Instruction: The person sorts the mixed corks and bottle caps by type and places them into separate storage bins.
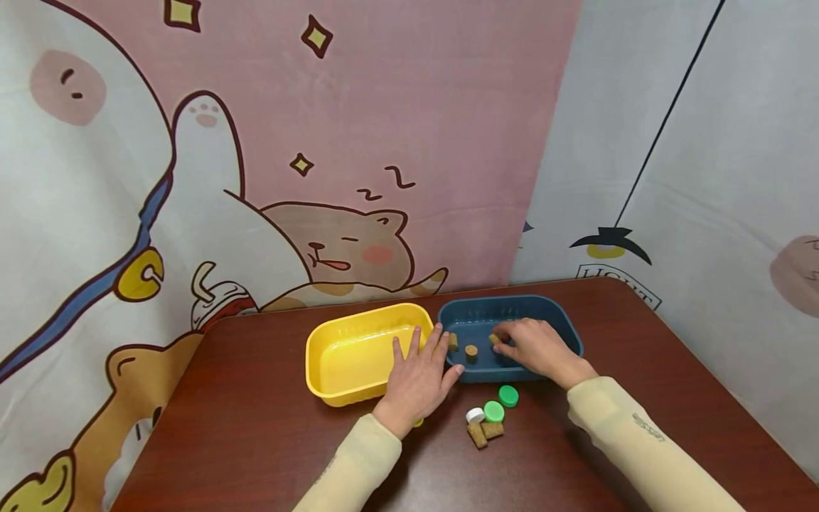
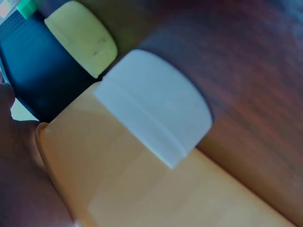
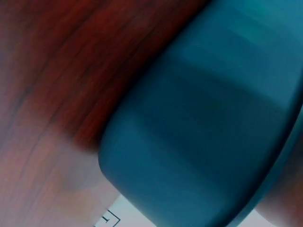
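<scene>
Dark wood surface (image 1: 256,441), cartoon cloth backdrop behind. Blue tray (image 1: 563,323) sits mid-surface, yellow tray (image 1: 333,334) touching its left side. Right hand (image 1: 540,348) is inside the blue tray, fingertips pinching a cork piece (image 1: 495,339). Two more cork pieces (image 1: 470,350) lie loose in the blue tray, left of that hand. Left hand (image 1: 419,377) rests flat, fingers straight, on the yellow tray's rim next to the blue tray. Green caps (image 1: 501,403), a white cap (image 1: 475,414) and corks (image 1: 484,432) lie just in front of the blue tray.
</scene>
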`<act>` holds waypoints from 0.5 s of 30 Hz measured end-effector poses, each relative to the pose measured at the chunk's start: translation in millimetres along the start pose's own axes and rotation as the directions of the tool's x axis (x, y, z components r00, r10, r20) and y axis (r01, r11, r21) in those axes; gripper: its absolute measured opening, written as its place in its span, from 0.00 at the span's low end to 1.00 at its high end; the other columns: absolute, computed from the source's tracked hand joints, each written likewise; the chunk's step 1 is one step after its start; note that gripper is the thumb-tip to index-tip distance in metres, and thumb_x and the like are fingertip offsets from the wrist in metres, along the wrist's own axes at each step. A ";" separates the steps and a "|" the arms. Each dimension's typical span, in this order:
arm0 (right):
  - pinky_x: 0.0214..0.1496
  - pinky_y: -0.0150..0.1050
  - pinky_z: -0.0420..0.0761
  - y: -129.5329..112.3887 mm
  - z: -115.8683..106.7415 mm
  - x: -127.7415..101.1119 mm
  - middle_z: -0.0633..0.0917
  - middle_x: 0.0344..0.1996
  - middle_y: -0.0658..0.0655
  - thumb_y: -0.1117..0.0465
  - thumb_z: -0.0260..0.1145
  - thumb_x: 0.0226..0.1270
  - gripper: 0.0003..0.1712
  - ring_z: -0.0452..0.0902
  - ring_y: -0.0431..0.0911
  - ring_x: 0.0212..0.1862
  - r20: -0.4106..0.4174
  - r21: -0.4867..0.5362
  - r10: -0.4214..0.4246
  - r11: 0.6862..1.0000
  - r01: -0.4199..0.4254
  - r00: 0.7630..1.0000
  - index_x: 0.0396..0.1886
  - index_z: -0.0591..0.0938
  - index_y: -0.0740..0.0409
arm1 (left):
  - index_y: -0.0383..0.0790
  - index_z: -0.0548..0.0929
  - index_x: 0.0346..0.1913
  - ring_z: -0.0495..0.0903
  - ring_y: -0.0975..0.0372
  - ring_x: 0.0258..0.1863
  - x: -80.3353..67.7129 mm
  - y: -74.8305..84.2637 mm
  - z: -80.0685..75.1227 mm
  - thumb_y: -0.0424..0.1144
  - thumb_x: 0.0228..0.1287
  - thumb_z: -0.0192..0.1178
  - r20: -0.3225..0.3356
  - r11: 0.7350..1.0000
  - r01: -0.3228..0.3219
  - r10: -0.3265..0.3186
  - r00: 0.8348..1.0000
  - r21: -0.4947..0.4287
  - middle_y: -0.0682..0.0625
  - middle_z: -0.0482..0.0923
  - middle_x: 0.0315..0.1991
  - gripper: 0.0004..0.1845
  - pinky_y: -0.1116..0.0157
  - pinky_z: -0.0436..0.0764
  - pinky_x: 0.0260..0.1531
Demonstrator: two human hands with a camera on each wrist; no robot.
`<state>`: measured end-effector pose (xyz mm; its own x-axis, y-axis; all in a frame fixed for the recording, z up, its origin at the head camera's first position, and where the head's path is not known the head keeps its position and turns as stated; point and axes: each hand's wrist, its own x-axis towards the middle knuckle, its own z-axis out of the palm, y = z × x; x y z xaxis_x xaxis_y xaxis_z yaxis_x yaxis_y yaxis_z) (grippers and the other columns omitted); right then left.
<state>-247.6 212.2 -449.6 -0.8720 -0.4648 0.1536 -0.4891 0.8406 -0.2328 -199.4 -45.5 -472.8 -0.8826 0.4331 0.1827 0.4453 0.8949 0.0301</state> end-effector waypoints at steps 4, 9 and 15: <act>0.34 0.44 0.83 1.1 -0.7 4.8 0.89 0.36 0.53 0.56 0.74 0.69 0.17 0.83 0.44 0.34 0.056 0.026 0.031 0.999 -0.032 0.998 0.52 0.88 0.61 | 0.45 0.64 0.81 0.56 0.43 0.79 0.3 0.4 0.3 0.65 0.81 0.37 0.001 1.000 0.000 0.000 1.000 0.005 0.48 0.57 0.82 0.38 0.32 0.56 0.71; 0.37 0.45 0.85 3.4 -1.5 6.9 0.90 0.39 0.55 0.55 0.73 0.70 0.22 0.85 0.47 0.39 0.120 0.049 0.058 0.997 -0.064 0.991 0.58 0.86 0.62 | 0.45 0.64 0.81 0.55 0.43 0.79 0.6 0.8 0.4 0.65 0.81 0.37 0.007 1.000 0.001 -0.001 1.000 0.001 0.48 0.56 0.82 0.38 0.32 0.56 0.71; 0.44 0.50 0.86 -0.5 -9.8 -3.1 0.90 0.47 0.58 0.54 0.73 0.70 0.27 0.86 0.51 0.45 0.045 0.004 0.027 1.000 -0.027 0.999 0.64 0.83 0.62 | 0.46 0.63 0.81 0.55 0.43 0.80 0.8 0.3 0.0 0.66 0.80 0.37 0.015 1.000 0.006 -0.006 1.000 -0.002 0.48 0.56 0.82 0.38 0.32 0.55 0.71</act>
<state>-244.4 216.0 -440.6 -0.8850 -0.4539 0.1035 -0.4650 0.8518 -0.2413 -199.9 -44.9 -472.7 -0.8876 0.4292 0.1673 0.4402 0.8973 0.0336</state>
